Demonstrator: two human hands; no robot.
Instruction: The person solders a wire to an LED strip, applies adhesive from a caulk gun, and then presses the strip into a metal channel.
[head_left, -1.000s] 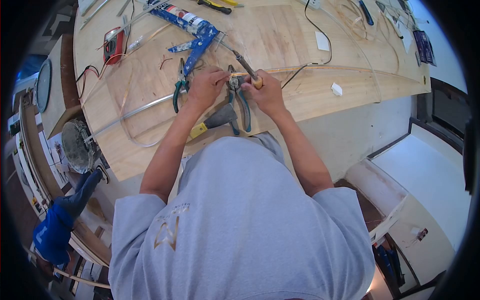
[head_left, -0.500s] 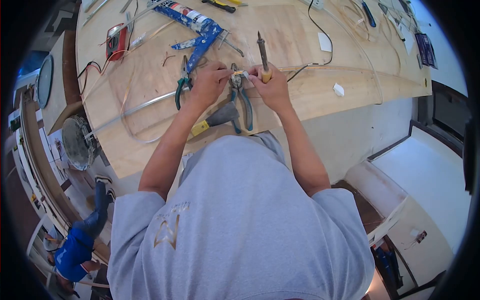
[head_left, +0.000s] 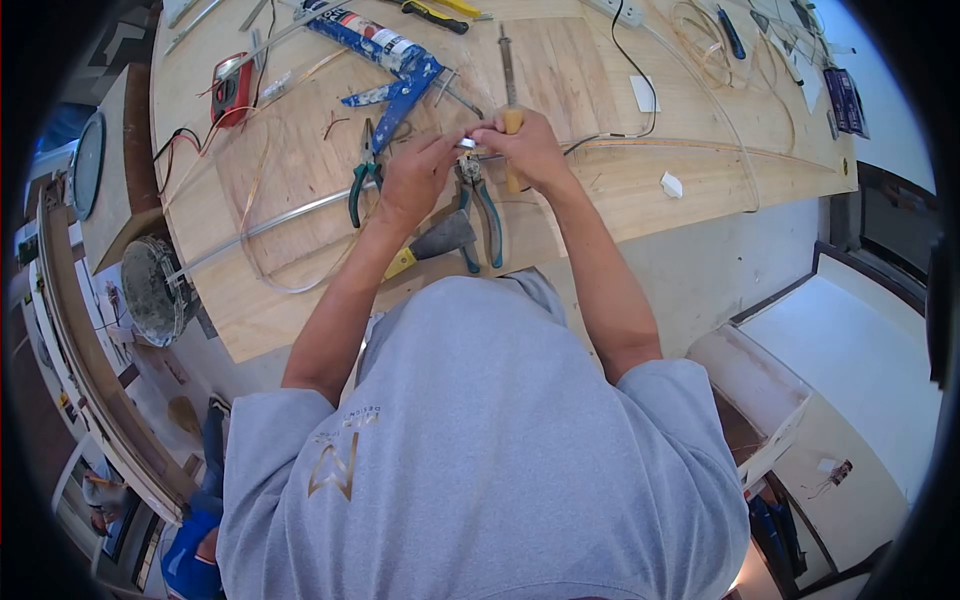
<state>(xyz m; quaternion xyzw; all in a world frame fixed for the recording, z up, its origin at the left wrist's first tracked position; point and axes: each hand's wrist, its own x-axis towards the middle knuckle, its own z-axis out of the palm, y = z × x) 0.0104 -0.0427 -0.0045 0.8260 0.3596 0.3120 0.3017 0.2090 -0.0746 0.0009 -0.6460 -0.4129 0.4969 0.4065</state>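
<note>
My right hand is closed around a soldering iron with a pale wooden handle, its metal tip pointing away from me. Fingertips of that hand meet those of my left hand, which is pinched at a small silvery-white piece. Exactly what the piece is cannot be made out. Just below the fingertips lie blue-handled pliers, jaws pointing away. Green-handled pliers rest left of my left hand. A scraper with a yellow handle is partly hidden under my left forearm.
A blue caulking gun, a red multimeter and a yellow-black tool lie on the wooden tabletop. A black cord and coiled strips are at right. A person in blue is at lower left.
My fingers have drawn together around the small piece. The soldering iron has shifted slightly left and away, its handle now showing below my right hand. The person in blue has moved lower in view.
</note>
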